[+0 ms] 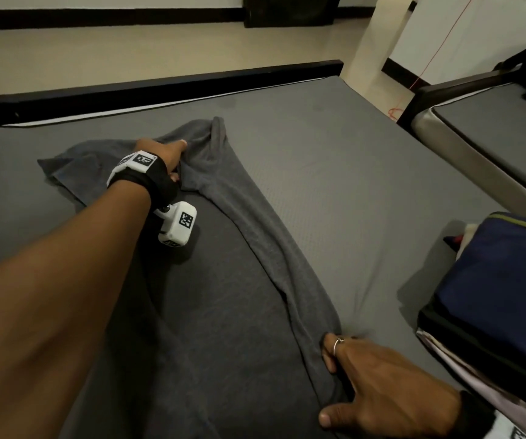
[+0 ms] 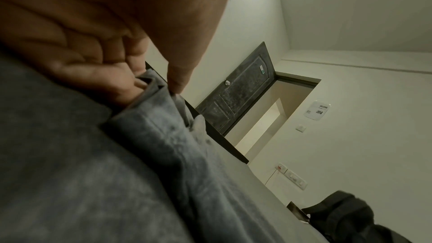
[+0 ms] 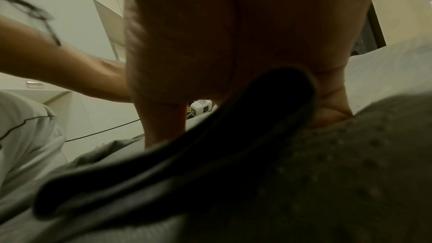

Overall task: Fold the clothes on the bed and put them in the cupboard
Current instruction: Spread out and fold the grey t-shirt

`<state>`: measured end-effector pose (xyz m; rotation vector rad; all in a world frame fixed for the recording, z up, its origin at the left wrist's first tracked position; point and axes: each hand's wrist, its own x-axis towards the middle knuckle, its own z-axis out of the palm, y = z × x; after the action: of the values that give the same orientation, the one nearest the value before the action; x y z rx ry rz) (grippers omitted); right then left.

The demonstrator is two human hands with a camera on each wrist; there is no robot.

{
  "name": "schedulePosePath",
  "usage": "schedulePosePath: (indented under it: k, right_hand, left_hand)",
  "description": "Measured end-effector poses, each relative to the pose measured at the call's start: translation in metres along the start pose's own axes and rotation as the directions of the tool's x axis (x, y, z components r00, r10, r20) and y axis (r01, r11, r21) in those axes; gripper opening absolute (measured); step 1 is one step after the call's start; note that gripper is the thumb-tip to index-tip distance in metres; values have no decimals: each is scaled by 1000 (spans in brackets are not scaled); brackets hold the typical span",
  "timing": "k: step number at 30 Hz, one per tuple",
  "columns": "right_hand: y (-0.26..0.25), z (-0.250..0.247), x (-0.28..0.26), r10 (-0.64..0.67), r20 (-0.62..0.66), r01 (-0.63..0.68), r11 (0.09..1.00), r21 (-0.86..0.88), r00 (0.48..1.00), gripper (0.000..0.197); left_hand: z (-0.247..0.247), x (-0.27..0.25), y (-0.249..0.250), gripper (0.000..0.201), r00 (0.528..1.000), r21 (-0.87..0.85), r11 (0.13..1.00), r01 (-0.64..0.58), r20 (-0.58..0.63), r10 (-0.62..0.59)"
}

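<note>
A dark grey T-shirt (image 1: pixel 211 280) lies spread on the grey mattress (image 1: pixel 366 172), its right side folded inward as a long strip. My left hand (image 1: pixel 173 156) reaches to the far end and pinches the shirt's shoulder edge (image 2: pixel 154 88) between thumb and fingers. At the near right, my right hand (image 1: pixel 344 369) grips the hem corner of the folded strip, and the fabric (image 3: pixel 233 136) bunches against its fingers. Both hands hold the same garment at opposite ends.
A dark blue folded garment (image 1: pixel 502 286) lies in an open case at the right edge. A second bed (image 1: pixel 492 137) stands at the far right. The black bed frame (image 1: pixel 160 87) runs along the far side. A dark door (image 2: pixel 236 95) stands open beyond.
</note>
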<state>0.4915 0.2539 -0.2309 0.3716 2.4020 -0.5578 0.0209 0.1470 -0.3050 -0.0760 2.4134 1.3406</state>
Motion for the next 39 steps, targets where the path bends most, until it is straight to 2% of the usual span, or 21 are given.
schedulePosePath:
  k: [2,3,4,6,8,9,10,12,13,16,19,20,21,23,24,27,29,34,36,38,39]
  right_hand:
    - [2,1,1,5,10,-5,1000,17,1000,57]
    - [3,1,2,8,24,-9,1000,27,1000,55]
    - [4,1,4,6,32,-7,999,38,999,54]
    - [7,1,7,-7,26,6,999,54,1000,58]
    - [9,0,8,-19,20,17,997,72,1000,60]
    - [9,1,8,-27,14,26,997,68,1000,60]
    - [10,1,8,-34,5,34,998,57,999,60]
    - [10,4,9,-42,2,42,998,37,999,60]
    - [11,4,10,-43,4,43,999,33,999,60]
    - [11,6,10,-51,12,51,998,31,999,59]
    - [13,7,11,-56,16,56,998,31,998,60]
    - [13,8,11,-61,16,60,998,24,998,60]
    - [14,9,11,-66,16,66,998,18,998,60]
    - [15,10,11,-74,10,74,997,5,997,61]
    - [15,10,11,-81,2,81,997,-3,997,61]
    - [14,11,11,-93,-10,93,996,-17,996,61]
    - [14,11,11,-91,-12,91,996,-18,996,61]
    - [16,11,12,-87,-4,87,996,-8,996,61]
    - [16,12,13,-84,-7,84,996,-4,996,62]
    - [17,12,14,-85,-11,85,996,-2,996,63]
    - [18,13,14,-90,-12,90,996,-3,996,64]
  left_hand:
    - [3,28,-2,95,999,-25,999,33,-26,-33]
    - [4,42,-1,106,998,2,1000,31,-47,-31]
    - [5,39,6,105,999,96,995,8,-46,-4]
    - [-1,8,24,81,996,310,949,-57,-51,76]
    - [-6,-7,28,54,984,359,925,-124,-76,161]
    - [-9,-8,28,48,975,367,917,-158,-92,204]
    - [-10,-3,21,47,976,332,935,-123,-130,174]
    - [-14,3,11,51,975,202,977,-73,-193,113]
    - [-14,0,9,55,977,193,979,-69,-186,105]
    - [-15,-10,13,69,995,247,969,-20,-87,43]
    - [-13,-1,15,100,1000,335,942,11,-10,-8]
    - [-12,10,12,100,1000,389,921,24,3,-27]
    - [-12,16,11,91,999,428,904,17,29,-32]
    - [-12,2,18,67,996,388,919,-69,80,41]
    - [-12,-9,22,63,994,353,930,-102,60,87]
    - [-7,-23,25,46,990,269,960,-73,-96,102]
    - [-1,-30,26,40,985,208,974,-86,-132,115]
    - [7,-49,39,42,988,202,974,-102,-92,123]
    - [14,-56,49,34,986,164,977,-138,-65,151]
    - [25,-64,58,30,986,-9,986,-167,5,167]
    - [31,-70,63,39,984,-155,976,-150,70,162]
